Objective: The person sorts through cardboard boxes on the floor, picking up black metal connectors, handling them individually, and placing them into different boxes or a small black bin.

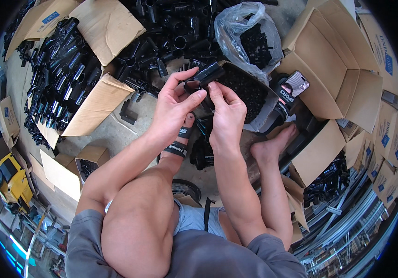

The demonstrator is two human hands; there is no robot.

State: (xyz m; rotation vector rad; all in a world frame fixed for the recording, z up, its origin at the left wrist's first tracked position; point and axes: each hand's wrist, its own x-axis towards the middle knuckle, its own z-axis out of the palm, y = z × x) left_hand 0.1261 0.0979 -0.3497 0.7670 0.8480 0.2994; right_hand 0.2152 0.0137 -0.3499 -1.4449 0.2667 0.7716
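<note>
Between my two hands is a glossy black tubular part with a ring-shaped end, held out over the floor. My left hand is closed around its near left end, thumb and fingers gripping the ring. Closed in a pinch, my right hand has its thumb and fingertips at the part's lower right side; whether a small piece is also between them is hidden. Just right of the hands stands a container of small black pieces. More black parts lie below, between my feet.
An open carton packed with black tubular parts stands left. A heap of similar parts covers the floor ahead. Right are a clear plastic bag of small black pieces, a phone and an open carton. Metal lengths lie lower right.
</note>
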